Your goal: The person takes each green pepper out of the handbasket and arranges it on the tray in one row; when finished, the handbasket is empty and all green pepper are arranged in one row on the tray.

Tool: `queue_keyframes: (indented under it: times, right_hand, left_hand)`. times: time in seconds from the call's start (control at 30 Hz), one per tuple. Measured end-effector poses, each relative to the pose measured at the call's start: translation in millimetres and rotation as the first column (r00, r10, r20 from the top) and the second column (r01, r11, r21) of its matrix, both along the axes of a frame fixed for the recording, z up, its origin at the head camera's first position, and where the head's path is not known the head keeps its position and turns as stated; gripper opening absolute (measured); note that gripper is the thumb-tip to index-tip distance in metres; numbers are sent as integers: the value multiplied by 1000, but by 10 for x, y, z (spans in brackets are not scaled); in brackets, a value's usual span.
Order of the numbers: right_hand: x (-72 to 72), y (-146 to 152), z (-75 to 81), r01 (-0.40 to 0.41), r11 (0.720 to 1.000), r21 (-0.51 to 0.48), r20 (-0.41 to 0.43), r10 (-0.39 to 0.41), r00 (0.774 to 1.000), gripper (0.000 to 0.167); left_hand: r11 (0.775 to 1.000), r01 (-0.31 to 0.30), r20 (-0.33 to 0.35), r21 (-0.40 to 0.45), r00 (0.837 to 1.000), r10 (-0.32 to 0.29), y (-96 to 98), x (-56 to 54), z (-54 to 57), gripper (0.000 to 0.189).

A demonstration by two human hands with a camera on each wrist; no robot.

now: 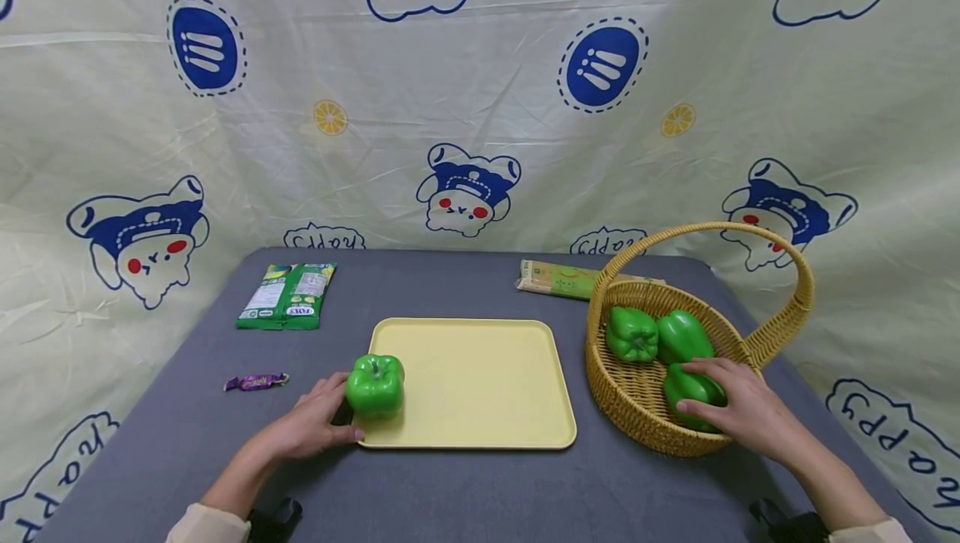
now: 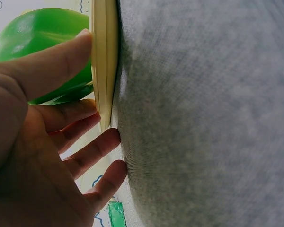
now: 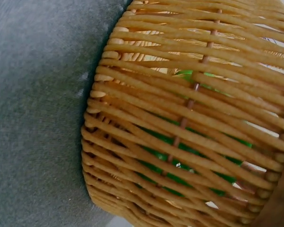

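A green bell pepper [image 1: 375, 386] stands upright on the left end of a yellow tray [image 1: 480, 385]. Beside it, at the tray's left edge, is my left hand [image 1: 318, 418], its thumb and fingers spread; in the left wrist view the thumb [image 2: 61, 59] reaches the tray rim in front of the pepper. On the right, my right hand [image 1: 738, 406] reaches into a wicker basket [image 1: 637, 418] and grips a green bell pepper [image 1: 686, 393] between thumb and fingers. Two more, one pepper [image 1: 632, 335] and another pepper [image 1: 682, 335], lie behind it. The right wrist view shows mostly basket weave [image 3: 189, 104].
A green snack packet [image 1: 288, 297] lies at the back left, with a purple wrapped candy [image 1: 257, 381] nearer. Behind the basket lies a long green-and-tan packet [image 1: 558, 279]. The basket's tall handle [image 1: 795, 301] arches above its right side. A grey cloth [image 1: 480, 493] covers the table.
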State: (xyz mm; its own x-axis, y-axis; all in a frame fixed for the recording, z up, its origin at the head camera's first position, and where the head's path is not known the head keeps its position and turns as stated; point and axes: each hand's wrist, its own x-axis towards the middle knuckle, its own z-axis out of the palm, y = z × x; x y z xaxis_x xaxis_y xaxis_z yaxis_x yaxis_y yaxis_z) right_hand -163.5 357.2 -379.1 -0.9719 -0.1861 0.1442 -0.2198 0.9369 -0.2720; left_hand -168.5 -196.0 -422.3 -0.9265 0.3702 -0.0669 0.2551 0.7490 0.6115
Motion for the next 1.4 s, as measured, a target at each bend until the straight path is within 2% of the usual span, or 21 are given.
queue_keyframes:
  times: [0.77, 1.07, 1.4]
  right_hand:
    - [-21, 0, 48, 11, 997, 73, 71, -16, 997, 69]
    - [12, 12, 43, -29, 999, 44, 117, 24, 993, 74]
    - [-7, -17, 48, -39, 999, 17, 116, 37, 993, 73]
  left_hand:
    - [1000, 0, 16, 2, 1000, 0, -2, -18, 6, 74]
    - [1000, 20, -14, -7, 1000, -20, -11, 11, 4, 74]
    - [1000, 16, 0, -5, 1000, -16, -15, 4, 1, 73]
